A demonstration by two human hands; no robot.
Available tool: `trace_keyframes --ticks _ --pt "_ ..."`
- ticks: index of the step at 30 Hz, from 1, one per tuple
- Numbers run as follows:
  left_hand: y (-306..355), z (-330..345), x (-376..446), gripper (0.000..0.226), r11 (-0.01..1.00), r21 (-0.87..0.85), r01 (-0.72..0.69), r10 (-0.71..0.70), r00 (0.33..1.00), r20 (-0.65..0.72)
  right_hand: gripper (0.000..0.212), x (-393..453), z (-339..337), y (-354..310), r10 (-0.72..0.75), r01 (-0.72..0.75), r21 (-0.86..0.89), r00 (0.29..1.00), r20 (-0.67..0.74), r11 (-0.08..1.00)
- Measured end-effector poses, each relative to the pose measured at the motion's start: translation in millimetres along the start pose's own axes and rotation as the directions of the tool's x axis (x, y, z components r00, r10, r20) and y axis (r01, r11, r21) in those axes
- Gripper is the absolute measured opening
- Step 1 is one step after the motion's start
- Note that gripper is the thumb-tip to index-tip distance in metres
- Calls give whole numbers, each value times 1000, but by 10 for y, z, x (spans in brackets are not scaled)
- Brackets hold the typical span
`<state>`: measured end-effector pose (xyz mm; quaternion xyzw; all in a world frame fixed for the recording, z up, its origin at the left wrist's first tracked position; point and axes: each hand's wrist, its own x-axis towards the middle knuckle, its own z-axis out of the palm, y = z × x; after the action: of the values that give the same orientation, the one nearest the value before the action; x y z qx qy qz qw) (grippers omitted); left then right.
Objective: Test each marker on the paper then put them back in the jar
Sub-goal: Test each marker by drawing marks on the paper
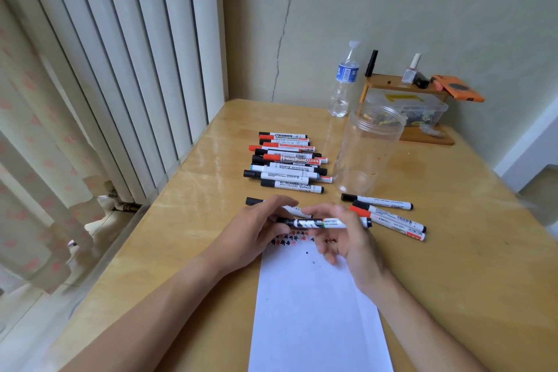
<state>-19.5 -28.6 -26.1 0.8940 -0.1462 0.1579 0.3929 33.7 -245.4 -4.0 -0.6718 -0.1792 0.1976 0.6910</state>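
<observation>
Both hands are over the top edge of the white paper [317, 305], which lies on the wooden bench [453, 251]. The left hand [256, 226] grasps the black-capped end of a whiteboard marker [324, 223] with curled fingers; the right hand [347, 235] pinches the barrel of the same marker between thumb and fingers, its remaining fingers loosely spread below. The marker is held level, crosswise, just above the paper. Small red and black test marks [294, 239] run along the paper's top edge, partly hidden by the hands.

The clear plastic jar [370, 148] stands upright and open, beyond the paper and to the right, with no markers visible inside. A pile of markers [287, 160] lies to the left of the jar, side by side. A smaller group of markers [389, 214] lies in front of the jar, just right of the right hand. One further marker [255, 201] lies partly under the left hand.

At the back stand a water bottle [344, 81] and a small wooden shelf [404, 84]
</observation>
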Motion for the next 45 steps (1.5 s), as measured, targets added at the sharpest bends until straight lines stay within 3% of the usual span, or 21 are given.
trace_keyframes --ticks 8,12,16,19,25,30,34,40,45 --pt "-68 -11 18 18 1000 26 -1 2 999 -38 8 48 -250 -131 -3 9 -114 999 49 993" --pt "-64 -9 26 16 1000 16 -10 10 1000 -13 12 83 -362 -91 -34 45 -302 999 40 952" --pt "-64 -14 20 10 1000 -13 -18 18 1000 -21 23 67 -285 14 -147 165 -556 986 77 814" --pt "-94 -32 16 11 999 -41 7 -9 999 -39 21 99 -211 69 -289 254 -652 956 56 714" --pt "-98 -41 -4 11 993 -98 59 -69 991 -110 16 127 -139 131 -447 364 -693 892 68 622" --pt "-81 -43 -7 11 995 -81 66 -76 990 -118 13 136 -144 169 -434 356 -674 899 58 648" --pt "-70 -40 -12 10 996 -60 64 -70 991 -114 13 132 -146 211 -451 360 -721 890 73 593" --pt "-45 -41 -29 9 998 -50 43 -47 994 -99 29 130 -143 235 -422 363 -746 898 122 558" --pt "-4 -34 -28 10 1000 -9 6 -7 995 -103 25 116 -152 211 -362 321 -736 926 110 596"
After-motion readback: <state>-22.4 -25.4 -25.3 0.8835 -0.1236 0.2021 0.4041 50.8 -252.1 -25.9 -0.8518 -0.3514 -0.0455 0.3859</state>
